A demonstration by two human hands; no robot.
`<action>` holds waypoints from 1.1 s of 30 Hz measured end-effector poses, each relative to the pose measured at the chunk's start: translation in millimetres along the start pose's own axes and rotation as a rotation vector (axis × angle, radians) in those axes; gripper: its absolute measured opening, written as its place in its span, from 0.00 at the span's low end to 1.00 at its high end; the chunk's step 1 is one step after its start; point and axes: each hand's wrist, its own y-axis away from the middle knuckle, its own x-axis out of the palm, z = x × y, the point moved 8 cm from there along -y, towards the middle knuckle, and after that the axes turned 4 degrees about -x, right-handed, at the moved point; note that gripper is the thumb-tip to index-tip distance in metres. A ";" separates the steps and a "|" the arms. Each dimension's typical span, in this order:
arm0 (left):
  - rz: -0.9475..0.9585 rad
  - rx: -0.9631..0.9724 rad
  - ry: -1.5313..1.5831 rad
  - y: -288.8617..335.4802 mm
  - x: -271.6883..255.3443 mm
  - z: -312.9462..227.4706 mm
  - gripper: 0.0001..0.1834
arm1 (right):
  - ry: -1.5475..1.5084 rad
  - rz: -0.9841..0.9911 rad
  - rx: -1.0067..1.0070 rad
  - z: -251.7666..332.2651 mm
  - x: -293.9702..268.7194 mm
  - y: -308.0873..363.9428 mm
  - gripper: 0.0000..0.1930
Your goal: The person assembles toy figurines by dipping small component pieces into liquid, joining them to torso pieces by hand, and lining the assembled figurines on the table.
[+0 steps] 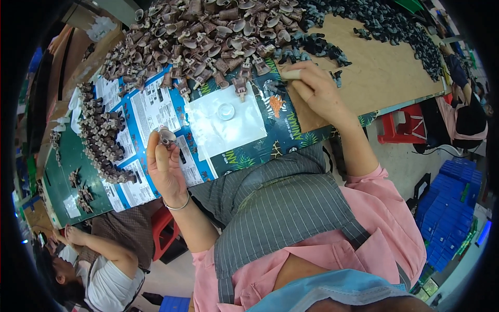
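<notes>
My left hand [166, 169] is raised over the near table edge, fingertips pinching a small brownish hollow figure part [167, 137] with its pale rim turned up. Farther right, my right hand [317, 91] hovers at the edge of brown cardboard, fingers half bent and apart, with nothing visible in them. Just left of its fingertips lies a dark grey-blue figure piece [276, 87]. Between my hands, a small round clear dish [226, 111] sits on a translucent plastic sheet [202, 130]. A loose brown figure part [240, 88] lies at the sheet's far edge.
A big heap of brown figure parts [208, 39] covers the far side. Dark pieces [384, 26] pile along the far right of the cardboard [374, 73]. Assembled figures [101, 140] stand in rows at left. A co-worker [104, 255] sits at lower left; blue crates [449, 208] stand right.
</notes>
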 end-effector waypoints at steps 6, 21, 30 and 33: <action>0.011 -0.008 -0.017 0.6 -2.1 2.3 0.18 | 0.191 0.051 0.164 7.9 9.8 8.5 0.11; 0.119 0.039 -0.078 15.4 9.0 6.1 0.17 | 0.182 0.137 0.241 1.4 36.9 -4.1 0.21; 0.107 0.042 -0.025 14.4 9.8 4.0 0.17 | 0.008 0.156 -0.030 75.8 39.0 -25.5 0.10; 0.109 0.040 -0.046 14.1 3.7 9.6 0.18 | 0.134 0.141 -0.178 92.2 54.5 -32.9 0.09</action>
